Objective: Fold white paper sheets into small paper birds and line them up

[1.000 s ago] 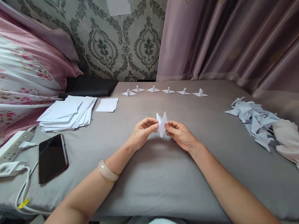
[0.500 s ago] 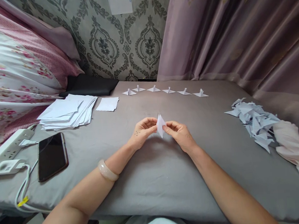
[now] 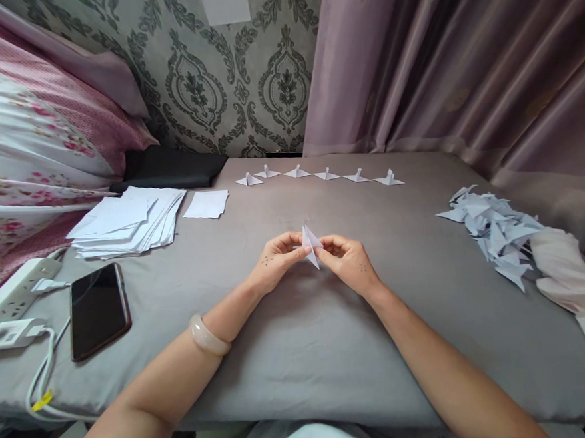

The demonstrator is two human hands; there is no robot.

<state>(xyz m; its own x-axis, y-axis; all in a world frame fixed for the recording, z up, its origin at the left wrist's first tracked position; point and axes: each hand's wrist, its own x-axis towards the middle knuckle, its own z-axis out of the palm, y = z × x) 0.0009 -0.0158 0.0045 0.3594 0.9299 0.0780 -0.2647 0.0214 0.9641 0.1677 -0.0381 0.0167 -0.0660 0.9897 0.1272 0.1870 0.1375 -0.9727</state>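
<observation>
Between my two hands, just above the grey cloth, is a small folded white paper (image 3: 311, 242) with pointed ends. My left hand (image 3: 281, 258) pinches its left side between thumb and fingers. From the right, my right hand (image 3: 346, 262) grips the other side the same way. The fingertips behind the paper are partly hidden. Beyond the hands, several folded paper cranes (image 3: 297, 172) stand in a row across the cloth.
At the left lie a stack of white paper (image 3: 127, 224), a smaller pile of paper squares (image 3: 206, 204), a phone (image 3: 99, 311) and a power strip (image 3: 24, 291) with cables. On the right are a heap of folded papers (image 3: 496, 228) and a pale cloth (image 3: 572, 279).
The folded paper has turned and its flaps stand further apart, with a point now showing to the left. Both hands keep their pinch on it. The whole view has shifted slightly.
</observation>
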